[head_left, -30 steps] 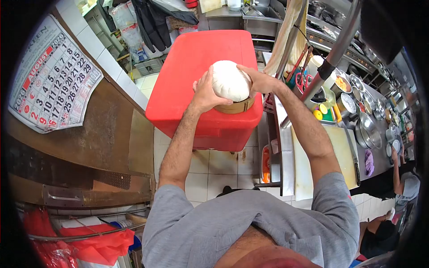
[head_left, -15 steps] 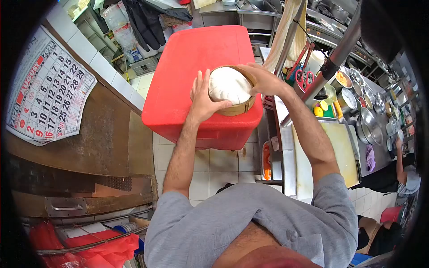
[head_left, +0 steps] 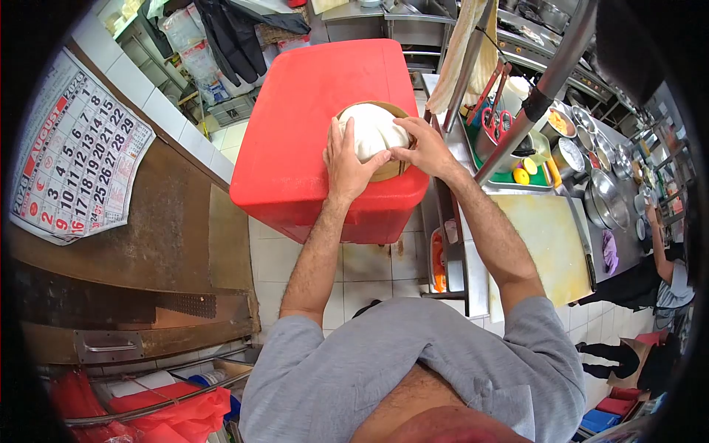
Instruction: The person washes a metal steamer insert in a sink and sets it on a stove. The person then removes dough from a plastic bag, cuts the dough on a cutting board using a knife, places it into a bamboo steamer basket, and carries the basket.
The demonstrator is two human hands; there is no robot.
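A large white bun (head_left: 369,127) with pleats sits in a round bamboo steamer basket (head_left: 389,173) on top of a red cooler-like box (head_left: 321,81). My left hand (head_left: 348,164) curves around the bun's left side, its fingers over the top and the thumb pointing right. On the other side, my right hand (head_left: 427,150) presses the bun's right edge with fingers and thumb. Both thumbs nearly meet at the near side of the dough. Much of the steamer's rim is hidden by the bun and my hands.
Right of the box stands a counter with a cutting board (head_left: 543,244), a knife (head_left: 582,244), lemons (head_left: 521,176) and metal bowls (head_left: 607,201). A metal post (head_left: 535,111) rises beside it. Another person's arm (head_left: 657,236) shows at far right. A calendar (head_left: 77,151) hangs left.
My hands have shifted from around the bun and steamer inward onto the bun. My right hand has come left and nearer to me, and the bun looks creased between them.
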